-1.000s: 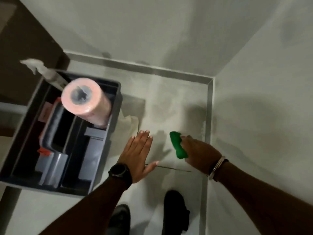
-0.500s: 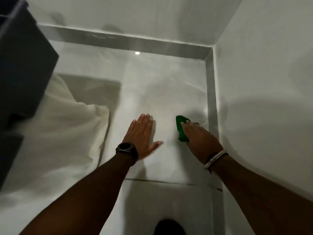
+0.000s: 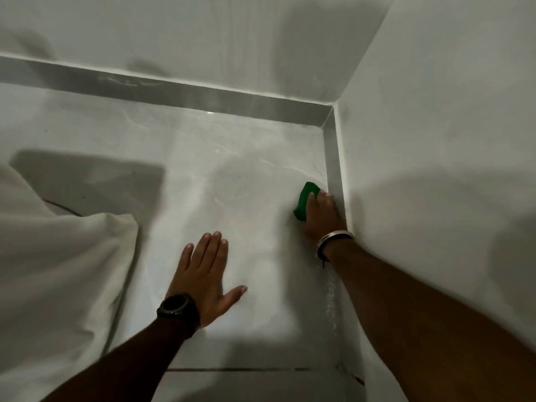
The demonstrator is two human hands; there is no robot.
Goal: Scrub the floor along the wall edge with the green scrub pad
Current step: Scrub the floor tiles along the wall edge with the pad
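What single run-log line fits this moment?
right hand presses green scrub pad by skirting | left hand flat on floor

Dim, grey light reaches my head camera, a small glare spot glinting on the glossy floor (image 3: 232, 175) near the far skirting, broad soft shadows pooling on both walls (image 3: 435, 140), everything slightly soft, and wide-angle distortion bending the straight edges toward the frame's corners.

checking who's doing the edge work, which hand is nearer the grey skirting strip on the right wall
Right. The right hand presses the green scrub pad on the floor against the skirting strip. The left hand lies flat on the floor tile, well away toward the white cloth.
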